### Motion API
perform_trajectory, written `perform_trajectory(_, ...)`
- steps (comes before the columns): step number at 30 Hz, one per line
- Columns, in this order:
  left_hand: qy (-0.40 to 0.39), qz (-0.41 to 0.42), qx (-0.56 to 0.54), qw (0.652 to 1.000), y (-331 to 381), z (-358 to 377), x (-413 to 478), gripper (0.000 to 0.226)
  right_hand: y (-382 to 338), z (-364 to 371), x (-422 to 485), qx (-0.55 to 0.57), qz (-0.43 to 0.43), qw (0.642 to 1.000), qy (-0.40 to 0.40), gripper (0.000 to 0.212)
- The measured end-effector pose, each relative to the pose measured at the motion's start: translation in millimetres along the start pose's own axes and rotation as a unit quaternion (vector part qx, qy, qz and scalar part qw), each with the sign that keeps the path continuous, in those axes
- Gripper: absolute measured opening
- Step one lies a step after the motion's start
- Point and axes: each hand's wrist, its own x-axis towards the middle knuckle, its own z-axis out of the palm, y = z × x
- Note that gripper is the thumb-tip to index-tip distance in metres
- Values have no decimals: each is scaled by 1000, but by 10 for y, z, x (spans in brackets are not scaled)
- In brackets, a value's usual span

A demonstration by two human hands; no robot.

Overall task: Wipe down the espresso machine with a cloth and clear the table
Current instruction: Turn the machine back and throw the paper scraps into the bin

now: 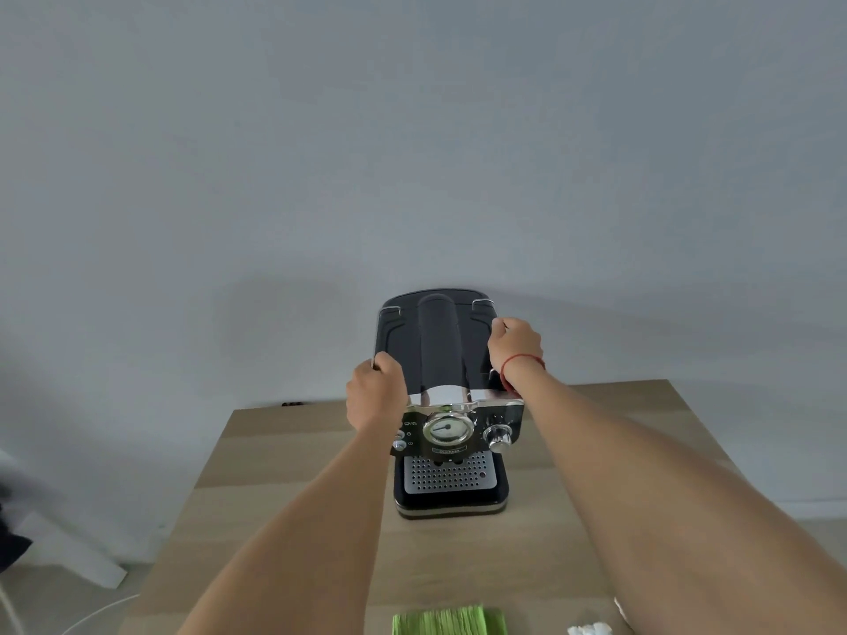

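- Head view, the only view. One espresso machine [451,405] stands on one wooden table [293,478], toward the far edge and roughly centred left to right, its front panel facing me.
- Both my hands are on the machine, two in all. My left hand [373,396] is closed over the left top edge, near the front; fingers curled around the rim, thumb side toward me.
- My right hand [513,346] is closed over the right top edge, farther back than the left; knuckles up, fingers wrapped on the side. Whether either grip bears weight: cannot tell.
- One red string bracelet [520,362] on my right wrist.
- Machine top: black, with one raised rounded ridge [440,341] running front to back down the middle.
- Front panel count: one round gauge [447,428] at centre, one large chrome knob [498,436] to its right, small buttons at the left partly hidden by my left wrist; number not clear.
- One perforated metal drip tray [449,472] sits at the machine's base, on the near side.
- One green cloth [449,621], folded, lies on the table at the near edge, well apart from the machine, touched by neither hand.
- One small white crumpled item [589,629] lies to the right of the cloth at the near edge, cut off by the frame; cannot identify it.
- Behind the table: plain pale wall [412,130].
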Motion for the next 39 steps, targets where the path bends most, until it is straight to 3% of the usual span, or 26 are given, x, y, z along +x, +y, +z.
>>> perform_trajectory(4,-23,13,59,998,68,-142,-292,51,104,-153,-209,24,-8,997,-68,43)
perform_trajectory(8,17,154,107,982,111,-152,-618,65,368,-544,-477,27,0,998,-57,57)
perform_trajectory(13,-19,288,170,942,185,153,-1198,58,911,-1049,-804,-23,28,998,-57,45)
perform_trajectory(19,-53,351,200,913,-293,773,-2060,46,1867,-1202,-1247,-85,78,987,-109,32)
perform_trajectory(21,-116,326,217,913,-539,988,-2308,46,2239,-1168,-1381,-104,99,981,-129,41)
perform_trajectory(23,-229,248,252,907,-840,1182,-2539,48,2604,-1101,-1514,-122,104,975,-153,34)
perform_trajectory(26,-361,172,351,847,-1397,1415,-2829,47,3038,-1006,-1753,-147,93,959,-222,24)
perform_trajectory(29,-345,182,358,848,-1786,1557,-2995,32,3335,-884,-1935,-173,62,945,-269,36)
perform_trajectory(33,-300,174,313,884,-1738,1593,-3001,24,3486,-763,-1951,-176,115,950,-230,22)
perform_trajectory(39,-231,147,247,930,-1676,1140,-2661,28,2888,-560,-1964,-163,64,965,-197,15)
